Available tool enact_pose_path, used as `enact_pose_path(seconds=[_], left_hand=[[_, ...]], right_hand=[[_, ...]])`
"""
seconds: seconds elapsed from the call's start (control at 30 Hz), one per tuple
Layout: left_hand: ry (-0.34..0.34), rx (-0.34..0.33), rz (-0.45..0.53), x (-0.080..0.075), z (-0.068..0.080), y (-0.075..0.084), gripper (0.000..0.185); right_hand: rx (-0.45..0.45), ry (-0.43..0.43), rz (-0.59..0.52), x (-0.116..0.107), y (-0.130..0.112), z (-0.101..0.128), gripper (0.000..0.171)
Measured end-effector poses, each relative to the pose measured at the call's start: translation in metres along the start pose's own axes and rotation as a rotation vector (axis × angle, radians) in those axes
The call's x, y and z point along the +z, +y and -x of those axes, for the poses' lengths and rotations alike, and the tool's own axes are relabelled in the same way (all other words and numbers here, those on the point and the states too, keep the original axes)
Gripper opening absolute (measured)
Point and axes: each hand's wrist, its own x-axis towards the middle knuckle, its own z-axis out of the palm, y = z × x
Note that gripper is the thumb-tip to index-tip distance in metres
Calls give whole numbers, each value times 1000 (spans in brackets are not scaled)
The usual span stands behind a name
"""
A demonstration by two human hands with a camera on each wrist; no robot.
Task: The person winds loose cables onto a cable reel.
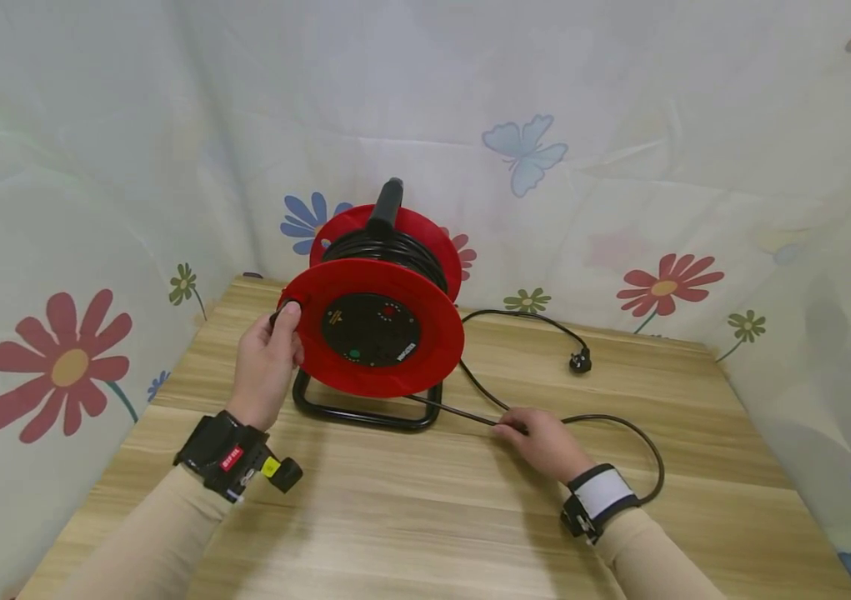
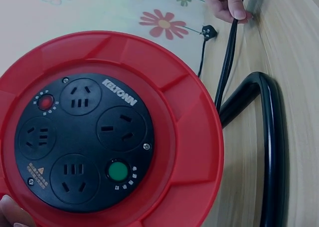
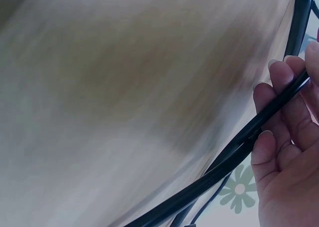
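Note:
A red cable reel (image 1: 433, 333) with black cord wound between its two discs stands on a black tube frame (image 1: 365, 418). My left hand (image 1: 263, 367) grips the small black crank knob (image 1: 274, 317) at the left of the front disc. In the left wrist view, the socket panel (image 2: 75, 122) shows a red and a green button. To the right of the reel, my right hand (image 1: 541, 446) pinches the black cord (image 3: 271, 107) between thumb and fingers. From there, the cord (image 1: 620, 418) loops right across the table.
A black plug (image 1: 579, 362) lies at the cord's end, toward the back right of the wooden table (image 1: 410, 517). The reel's black carrying handle (image 1: 386, 207) rises on top. Fabric walls (image 1: 425, 83) with flowers and butterflies enclose the back and sides.

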Motion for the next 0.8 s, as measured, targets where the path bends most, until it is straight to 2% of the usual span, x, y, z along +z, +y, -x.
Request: enact_pose_path(seconds=[0.1, 0.23, 0.53, 0.8], left_hand=[[-11, 6, -10, 2, 6, 15, 47], [-19, 21, -21, 5, 6, 22, 46], [-36, 55, -16, 9, 4, 26, 38], [-39, 67, -44, 11, 5, 31, 49]], right_hand=[[-14, 2, -1, 2, 0, -1, 10], [-36, 20, -7, 5, 0, -3, 10], [-51, 24, -22, 8, -6, -5, 7], [-63, 28, -33, 9, -10, -6, 7]])
